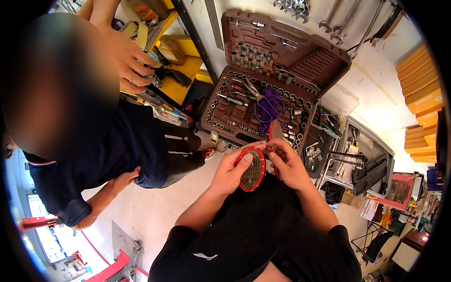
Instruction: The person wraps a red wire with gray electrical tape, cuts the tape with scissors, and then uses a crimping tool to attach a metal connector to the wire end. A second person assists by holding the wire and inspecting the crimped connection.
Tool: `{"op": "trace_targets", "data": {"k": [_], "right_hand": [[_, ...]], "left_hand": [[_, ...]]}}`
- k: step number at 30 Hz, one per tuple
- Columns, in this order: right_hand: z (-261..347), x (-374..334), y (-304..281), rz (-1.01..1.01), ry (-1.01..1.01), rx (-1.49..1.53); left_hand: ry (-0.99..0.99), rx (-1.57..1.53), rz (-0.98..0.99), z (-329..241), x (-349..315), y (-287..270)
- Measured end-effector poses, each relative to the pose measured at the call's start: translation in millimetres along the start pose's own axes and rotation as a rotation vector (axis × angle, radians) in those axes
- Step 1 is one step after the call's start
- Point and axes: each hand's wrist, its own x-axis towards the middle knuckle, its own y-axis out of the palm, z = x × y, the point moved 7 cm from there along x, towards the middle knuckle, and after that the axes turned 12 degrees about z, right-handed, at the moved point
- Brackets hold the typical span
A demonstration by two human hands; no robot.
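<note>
In front of my chest, my left hand [228,172] grips an oval piece with a red rim and dark mesh [254,175] across its middle, the thumb lying on the mesh. Close beside it my right hand [290,163] is closed, fingertips pinched near the top of the rim. From this hand rises a slim red-edged thing with a greyish flat face [276,129]; more red shows below the fingers. Its kind is unclear. Beyond both hands, an opened brown socket set case [242,137] holds sockets, scissors with blue handles [255,93] and a purple cloth [268,106].
A person in dark clothes [108,145] stands at my left, one hand over a yellow shelf [190,70]. Wrenches [345,21] hang on the far wall. Right of the case is an open drawer [350,150] with gloves and tools; orange boxes [420,80] are stacked farther right.
</note>
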Motion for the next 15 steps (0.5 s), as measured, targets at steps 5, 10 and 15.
{"op": "trace_targets", "data": {"k": [5,10,15], "right_hand": [[-1.2,1.9,-9.0,-0.126,-0.038,0.159],[2.8,-1.1,-7.3,-0.019,-0.036,0.039],[19.4,-4.5,2.8,0.042,-0.005,-0.526]], "left_hand": [[0.309,0.306,-0.121,-71.5,-9.5,95.2],[0.28,-0.038,-0.067,-70.5,-1.1,80.3],[0.091,0.016,-0.171,-51.0,-1.9,63.1]]}}
